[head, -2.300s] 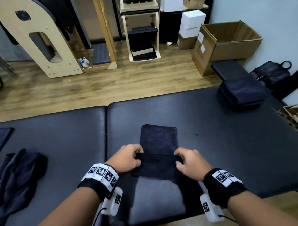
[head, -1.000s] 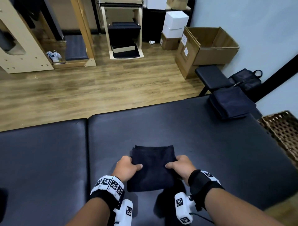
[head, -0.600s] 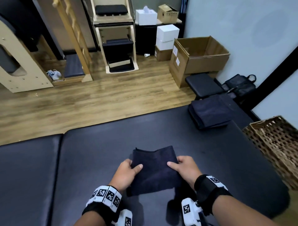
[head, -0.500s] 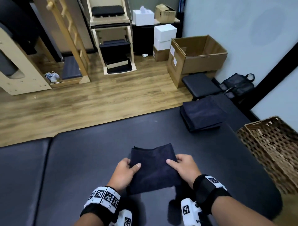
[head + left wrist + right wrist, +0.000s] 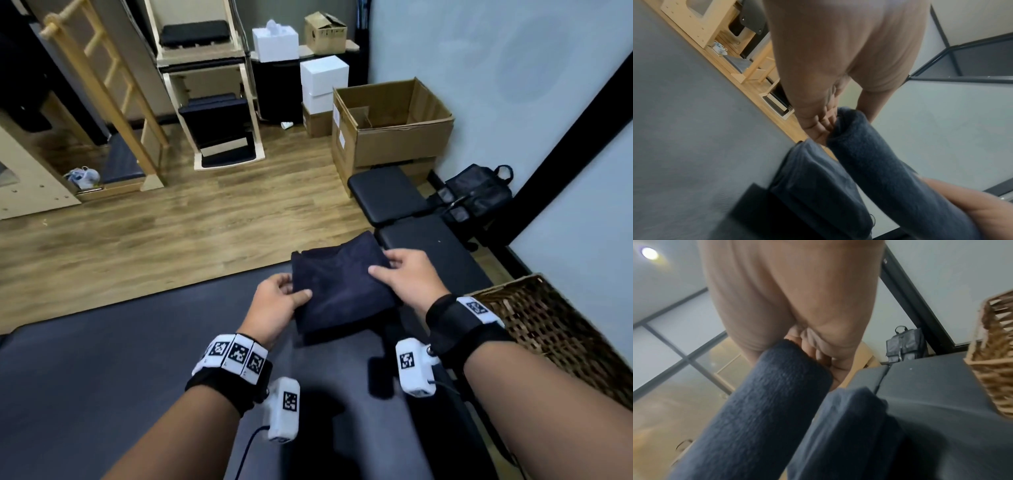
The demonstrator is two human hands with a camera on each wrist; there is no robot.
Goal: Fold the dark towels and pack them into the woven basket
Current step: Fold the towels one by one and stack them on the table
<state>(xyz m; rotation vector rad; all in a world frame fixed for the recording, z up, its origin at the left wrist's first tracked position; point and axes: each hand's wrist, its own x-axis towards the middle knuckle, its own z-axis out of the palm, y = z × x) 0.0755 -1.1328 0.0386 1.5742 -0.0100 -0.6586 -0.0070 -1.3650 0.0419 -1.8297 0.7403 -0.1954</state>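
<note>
Both hands hold a folded dark towel by its sides, thumbs on top and fingers underneath. My left hand grips the left edge and my right hand the right edge. The wrist views show this towel lifted just above a stack of folded dark towels near the far right corner of the black padded table. The head view hides most of that stack behind the held towel. The woven basket stands just right of the table.
A black padded bench adjoins the table's far right end, with a black backpack and an open cardboard box beyond it. Wooden floor and wooden frames lie farther back. The wall runs close along the right.
The hands folded the towel in half on the table, then picked it up and carried it away and to the right, over the stack beside the basket.
</note>
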